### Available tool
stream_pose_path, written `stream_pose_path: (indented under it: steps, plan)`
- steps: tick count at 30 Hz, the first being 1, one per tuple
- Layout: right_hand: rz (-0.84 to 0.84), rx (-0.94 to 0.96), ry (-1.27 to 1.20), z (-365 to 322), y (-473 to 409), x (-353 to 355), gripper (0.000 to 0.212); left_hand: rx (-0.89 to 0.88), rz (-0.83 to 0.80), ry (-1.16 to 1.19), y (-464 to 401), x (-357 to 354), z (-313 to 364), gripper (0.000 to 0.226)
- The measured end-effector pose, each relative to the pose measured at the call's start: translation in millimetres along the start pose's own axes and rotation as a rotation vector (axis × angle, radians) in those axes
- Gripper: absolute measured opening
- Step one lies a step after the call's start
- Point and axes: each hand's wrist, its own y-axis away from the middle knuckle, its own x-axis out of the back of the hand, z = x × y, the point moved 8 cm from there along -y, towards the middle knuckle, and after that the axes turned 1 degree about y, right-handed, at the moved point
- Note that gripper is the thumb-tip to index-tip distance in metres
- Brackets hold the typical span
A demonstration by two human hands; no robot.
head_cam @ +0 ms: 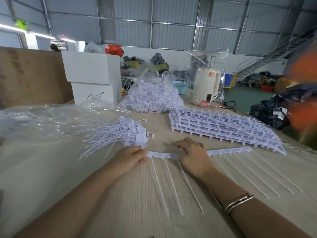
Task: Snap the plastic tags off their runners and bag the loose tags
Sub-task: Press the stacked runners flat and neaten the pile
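A shed-like hall with corrugated walls and a metal stair lies behind a pale bench (154, 194). On it a runner (162, 154) of tags lies flat, tails toward the person. The left hand (132, 156) pinches its end tag; the right hand (191, 154) presses on the strip, fingers fairly straight. This looks like the snapping step: next, a twist to free that tag. Loose tags (120, 134) are heaped just beyond, a filled bag (154, 95) farther back, stacked runners (223, 126) to the right.
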Motion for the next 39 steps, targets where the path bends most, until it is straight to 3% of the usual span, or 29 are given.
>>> stream_pose_path:
  steps: [3,6,8,13,22,26,30,32,33,35,37,39]
  plan:
    - [-0.066,0.149,0.011,-28,6,-11,0.047,-0.07,0.009,-0.148,4,-2,0,0.032]
    - [-0.086,0.219,0.116,-40,6,-23,0.039,-0.113,0.011,-0.145,3,-2,4,0.029]
    - [-0.061,0.219,0.128,-40,4,-20,0.03,-0.126,0.003,-0.168,5,-2,2,0.029]
    - [-0.069,0.24,0.116,-41,6,-21,0.03,-0.159,0.012,-0.213,5,-2,7,0.023]
    - [-0.033,0.135,-0.189,-36,4,-17,0.029,-0.269,0.029,-0.192,15,1,26,0.026]
    - [-0.017,0.154,-0.254,-41,7,-16,0.024,-0.242,-0.032,-0.102,19,-2,28,0.023]
    - [0.078,-0.026,-0.472,-11,4,2,0.024,-0.178,0.012,0.212,21,19,18,0.026]
    - [0.078,0.03,-0.415,-13,7,6,0.016,-0.21,-0.001,0.067,20,16,20,0.023]
    - [0.054,0.07,-0.394,-19,9,3,0.009,-0.234,-0.014,-0.126,16,8,19,0.024]
    - [0.014,0.151,-0.313,-34,12,-4,0.018,-0.304,0.034,-0.498,11,-3,23,0.02]
    - [0.036,0.228,-0.194,-47,13,-7,0.021,-0.315,0.14,-0.54,9,3,23,0.005]
    - [0.103,0.266,-0.138,-54,14,-3,0.025,-0.322,0.167,-0.387,12,9,26,0.015]
